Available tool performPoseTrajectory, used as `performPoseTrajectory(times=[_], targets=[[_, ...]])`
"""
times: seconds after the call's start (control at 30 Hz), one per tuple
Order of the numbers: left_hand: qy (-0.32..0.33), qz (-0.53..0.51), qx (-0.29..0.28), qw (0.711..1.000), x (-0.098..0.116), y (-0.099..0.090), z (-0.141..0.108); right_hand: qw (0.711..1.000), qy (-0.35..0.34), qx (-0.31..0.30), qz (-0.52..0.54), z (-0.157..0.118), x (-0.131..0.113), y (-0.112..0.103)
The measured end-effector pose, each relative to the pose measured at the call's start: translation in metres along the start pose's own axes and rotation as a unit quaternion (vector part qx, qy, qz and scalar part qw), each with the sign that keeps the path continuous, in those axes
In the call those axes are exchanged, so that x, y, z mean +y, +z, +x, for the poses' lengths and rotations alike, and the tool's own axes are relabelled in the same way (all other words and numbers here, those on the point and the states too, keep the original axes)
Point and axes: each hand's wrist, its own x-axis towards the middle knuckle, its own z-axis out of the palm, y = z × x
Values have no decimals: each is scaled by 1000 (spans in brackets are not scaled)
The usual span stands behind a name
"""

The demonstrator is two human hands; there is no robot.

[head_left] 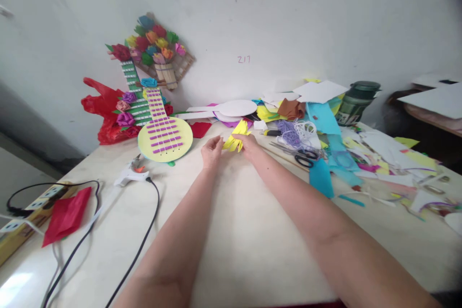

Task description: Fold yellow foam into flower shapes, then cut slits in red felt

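A crumpled yellow paper piece with petal-like folds is held above the middle of the table. My right hand grips it from the right, fingers closed round its side. Just left of the paper is my left hand, its thumb and fingertips pinched together near the paper's lower left end. Whatever lies between those fingertips is too small to make out.
To the left are a yellow paper guitar, a white glue gun with a black cord, red paper and a power strip. Scissors, purple yarn, blue paper, scraps and a green bottle lie right.
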Motion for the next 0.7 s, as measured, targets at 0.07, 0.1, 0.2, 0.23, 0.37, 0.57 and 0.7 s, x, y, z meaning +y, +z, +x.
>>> performPoseTrajectory(times=[0.07,0.1,0.2,0.23,0.37,0.57,0.7], targets=[[-23,-36,47,998,-1,-4,4,998,-26,9,-64,6,-4,0],[-34,-49,71,996,-2,-6,6,993,-47,6,-111,9,-8,0],[-62,-69,127,988,-2,-11,10,939,-135,6,-317,15,-23,4],[-67,-69,134,986,-2,-12,11,899,-173,2,-403,16,-28,7],[-71,-56,126,988,-3,-12,10,723,-269,-8,-637,19,-41,20],[-68,-62,115,989,-2,-11,9,589,-283,-52,-755,34,-25,36],[-79,-96,123,985,-2,-12,13,565,-280,-60,-773,49,-15,47]])
